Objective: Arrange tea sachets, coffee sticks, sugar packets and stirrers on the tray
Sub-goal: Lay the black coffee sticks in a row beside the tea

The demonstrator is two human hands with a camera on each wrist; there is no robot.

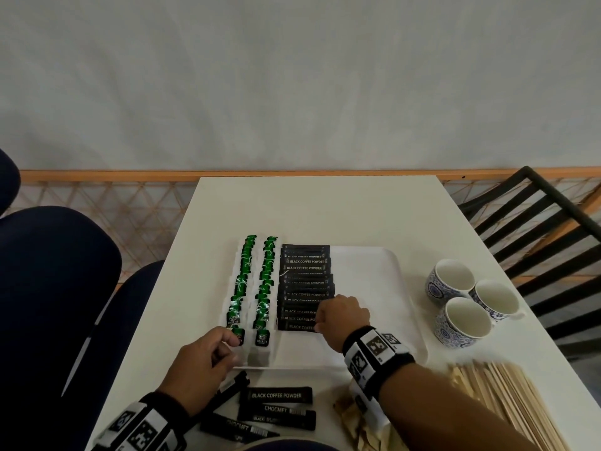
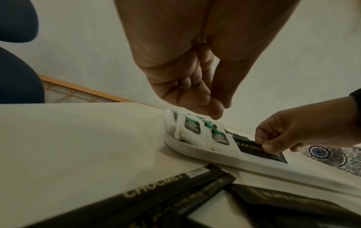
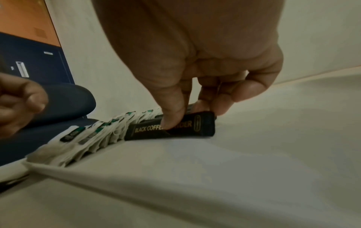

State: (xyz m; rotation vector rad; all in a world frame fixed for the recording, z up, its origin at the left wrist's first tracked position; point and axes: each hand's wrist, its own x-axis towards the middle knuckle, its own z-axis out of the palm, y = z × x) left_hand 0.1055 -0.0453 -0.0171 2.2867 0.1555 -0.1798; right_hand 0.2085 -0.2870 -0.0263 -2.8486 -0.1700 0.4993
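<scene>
A white tray [image 1: 374,359] is seen on a white counter [image 1: 325,206], with two rows of green-tagged tea sachets [image 1: 257,288] laid along its left side and a column of black coffee sticks [image 1: 305,281] beside them. The nearest stick [image 3: 175,128], marked "BLACK COFFEE POWDER", is gripped by the right hand [image 1: 341,315], thumb on its front face and fingers curled behind it, at the near end of the column; it is tilted on edge with its lower edge on the tray floor. The left hand [image 1: 201,366] is held just over the near left corner of the tray, its fingers curled toward the thumb beside the closest sachet of the left row; whether that sachet is actually pinched cannot be told, as nothing is plainly shown between the fingertips in the wrist view. More loose sticks [image 1: 276,408], some marked "CHOCMET", are scattered on the counter in front of the tray, between the two forearms. Brown sugar packets [image 1: 354,421] lie partly hidden under the right wrist, and a pile of wooden stirrers [image 1: 500,395] is spread to their right. Three blue-patterned cups [image 1: 468,297] are clustered on the counter to the right of the tray.
</scene>
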